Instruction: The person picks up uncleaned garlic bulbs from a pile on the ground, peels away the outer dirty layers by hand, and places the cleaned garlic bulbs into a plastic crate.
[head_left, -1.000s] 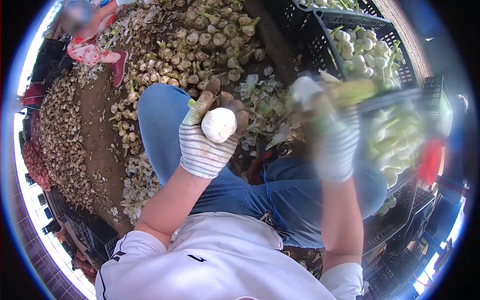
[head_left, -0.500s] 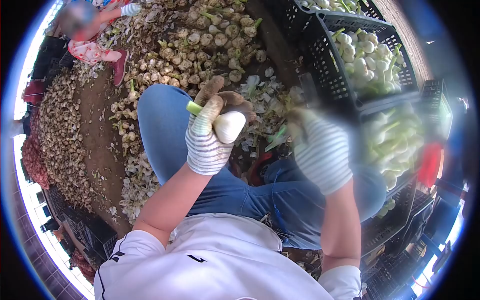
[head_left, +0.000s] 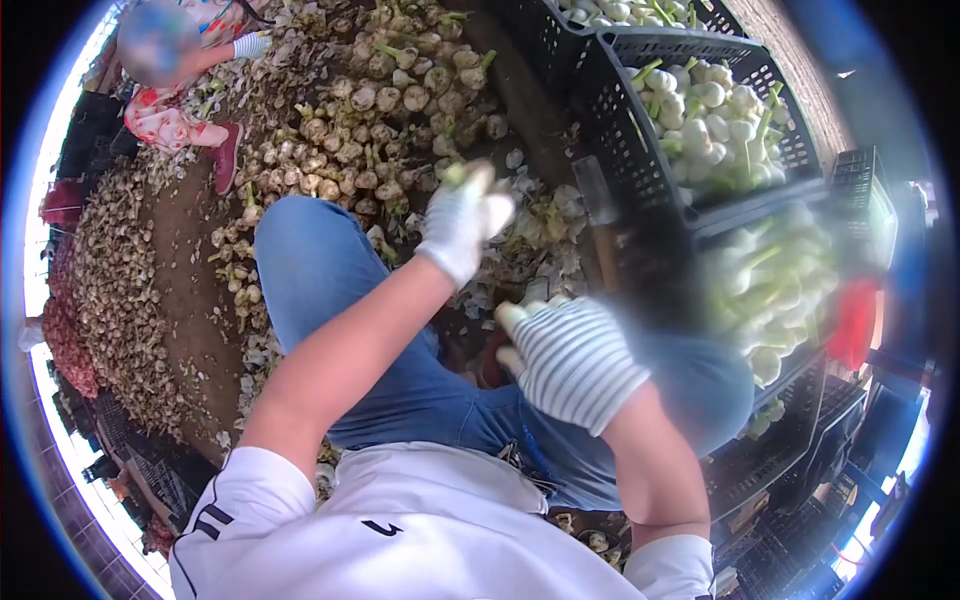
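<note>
1. Left hand (head_left: 460,215): has shifted forward, away from the lap, compared with half a second ago. Motion blur softens its outline.
2. Left fingers: appear curled around a white bulb (head_left: 497,212). The bulb sits at the inner side of these fingers, toward the right hand. Exact finger contact cannot be told through the blur.
3. Right hand (head_left: 575,350): has dropped back toward the lap and now presents its striped back upward. Its fingers are partly bent, with a narrow gap between thumb and forefinger. Whether anything lies under the palm cannot be told.
4. Effect on the work (judgement): the hands are apart, so the bulb is being handled by the left hand alone at this instant.
5. Ahead of the left fingers: a spread of soil-marked bulbs (head_left: 380,110) on the ground.
6. Between the left fingers and the crates: loose peelings (head_left: 545,225), near the fingertips.
7. Forward and to the right of the right fingers: a black crate (head_left: 622,120) containing clean white bulbs (head_left: 715,110), well apart from both hands.
</note>
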